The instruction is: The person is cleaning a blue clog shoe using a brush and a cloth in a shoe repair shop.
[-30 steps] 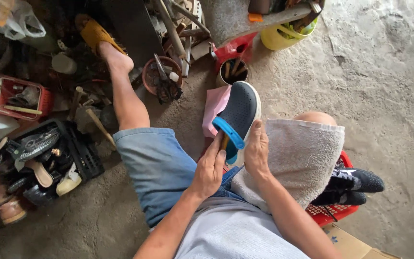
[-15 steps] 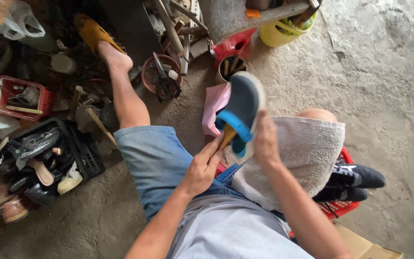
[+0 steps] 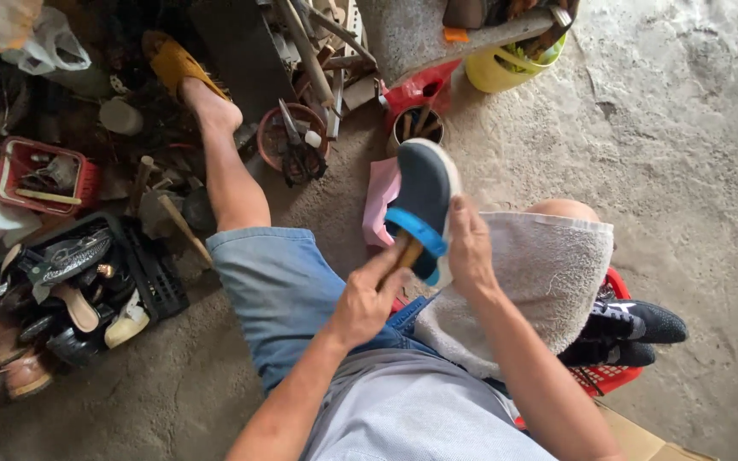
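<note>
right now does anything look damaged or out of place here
Nothing looks damaged. The right hand steadies a dark sandal with a blue strap; the left hand works a wooden-handled tool under it. The surrounding shoes and tools are just cluttered.

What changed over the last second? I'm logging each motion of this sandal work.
The sandal tipped from flat-on to more edge-on, white sole rim showing. The left hand keeps the wooden-handled tool under the blue strap; the right hand still grips the sandal.
</note>
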